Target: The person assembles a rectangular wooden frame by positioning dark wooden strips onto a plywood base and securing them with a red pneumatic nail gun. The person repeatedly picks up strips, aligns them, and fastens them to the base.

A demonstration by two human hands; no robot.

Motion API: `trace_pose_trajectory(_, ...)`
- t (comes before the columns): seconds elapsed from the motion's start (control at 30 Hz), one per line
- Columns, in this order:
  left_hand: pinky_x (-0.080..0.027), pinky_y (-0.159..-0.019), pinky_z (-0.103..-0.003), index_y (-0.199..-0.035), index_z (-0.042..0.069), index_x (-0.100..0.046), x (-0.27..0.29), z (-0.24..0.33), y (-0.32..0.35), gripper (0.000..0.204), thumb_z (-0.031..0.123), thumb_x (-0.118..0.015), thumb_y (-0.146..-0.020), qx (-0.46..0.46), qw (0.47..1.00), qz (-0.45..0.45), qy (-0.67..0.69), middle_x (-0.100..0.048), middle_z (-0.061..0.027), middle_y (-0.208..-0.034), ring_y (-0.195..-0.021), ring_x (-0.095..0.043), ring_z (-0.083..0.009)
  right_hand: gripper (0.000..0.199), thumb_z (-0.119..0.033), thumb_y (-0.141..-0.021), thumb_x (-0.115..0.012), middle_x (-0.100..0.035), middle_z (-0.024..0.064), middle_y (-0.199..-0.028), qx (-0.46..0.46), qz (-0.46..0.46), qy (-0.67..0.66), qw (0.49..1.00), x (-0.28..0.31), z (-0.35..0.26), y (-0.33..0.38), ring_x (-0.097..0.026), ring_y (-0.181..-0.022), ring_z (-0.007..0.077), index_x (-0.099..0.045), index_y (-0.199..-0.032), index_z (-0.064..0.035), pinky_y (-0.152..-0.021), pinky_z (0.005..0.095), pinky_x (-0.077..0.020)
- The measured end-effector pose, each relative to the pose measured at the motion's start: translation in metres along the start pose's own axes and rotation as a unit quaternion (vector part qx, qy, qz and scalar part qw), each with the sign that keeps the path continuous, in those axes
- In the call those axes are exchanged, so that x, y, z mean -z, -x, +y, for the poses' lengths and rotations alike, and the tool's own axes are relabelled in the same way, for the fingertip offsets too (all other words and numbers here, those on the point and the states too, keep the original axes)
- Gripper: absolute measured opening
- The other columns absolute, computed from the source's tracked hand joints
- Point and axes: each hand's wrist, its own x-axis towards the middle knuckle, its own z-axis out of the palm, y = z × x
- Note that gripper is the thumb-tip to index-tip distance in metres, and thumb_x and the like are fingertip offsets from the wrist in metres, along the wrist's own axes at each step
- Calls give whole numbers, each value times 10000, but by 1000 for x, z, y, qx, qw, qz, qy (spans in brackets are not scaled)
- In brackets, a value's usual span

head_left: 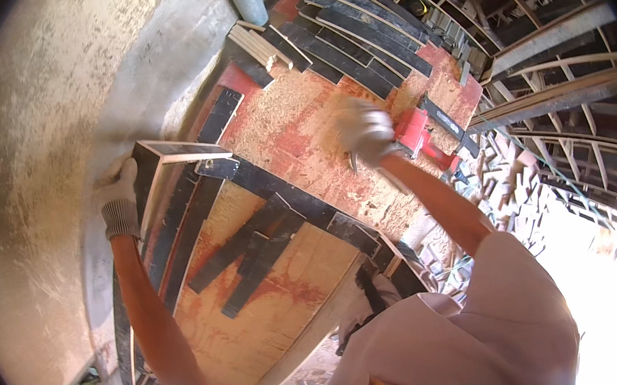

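My left hand, in a pale knitted glove with a grey cuff, grips the outer side of a black-faced board at the corner of a wooden frame. A pale-edged crosspiece meets the board there. My right hand, gloved too, is raised over the sawdust-covered red work surface. It looks closed but is smeared by motion; a thin piece shows below it, too blurred to name. Just right of it lies a red power tool.
Black strips lie in rows on the far part of the surface. Loose black strips rest on a nearer panel. A bundle of pale battens sits near the wall. Wood offcuts are heaped at the right, below racks.
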Motion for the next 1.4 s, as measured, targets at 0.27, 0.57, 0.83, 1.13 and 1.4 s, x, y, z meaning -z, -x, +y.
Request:
trace_pose_trajectory(0.27,-483,-587,-259,-1076,43,-772,-8,52,-10,268,215,-690,-888,8,1000,-4,14,-730,-30,-823,-670,-592,-83,1280,-158,-654,-848,-313,269,-1538,-143,-172,191,956,63,295,154,-399,-1376,437,12,-1599,-74,-1145,436,-377)
trace_pose_trajectory(0.57,-548,-682,-275,-981,91,-810,-1,67,-7,205,208,-744,-825,100,995,13,10,-771,-73,-858,-710,-666,-125,750,-203,-832,-717,-640,187,-1175,-345,-171,69,920,39,325,148,-594,-1092,339,-352,-1467,-42,-919,446,-490)
trace_pose_trajectory(0.83,-566,-764,-318,-996,190,-811,1,34,5,230,270,-696,-814,161,987,-4,5,-770,-63,-851,-746,-706,-181,162,-143,-804,-754,-534,-6,-595,-487,-383,-226,751,118,88,17,-507,-434,149,-620,-890,-117,-378,349,-439)
trace_pose_trajectory(1.13,-569,-691,-287,-954,146,-816,-4,49,-12,197,218,-726,-795,114,993,16,-36,-775,-71,-842,-698,-701,-143,180,-156,-888,-733,-501,-36,-671,-89,-535,-346,766,169,-189,-151,-476,-566,77,-639,-1025,-86,-507,259,-417)
trace_pose_trajectory(1.4,-561,-892,-396,-1003,232,-793,2,53,-5,246,290,-637,-822,150,987,-18,-48,-749,-67,-1066,-991,-709,-282,116,-147,-871,-721,-401,-77,-544,-120,-578,-145,794,151,-331,-210,-334,-425,58,-670,-957,-88,-409,246,-284)
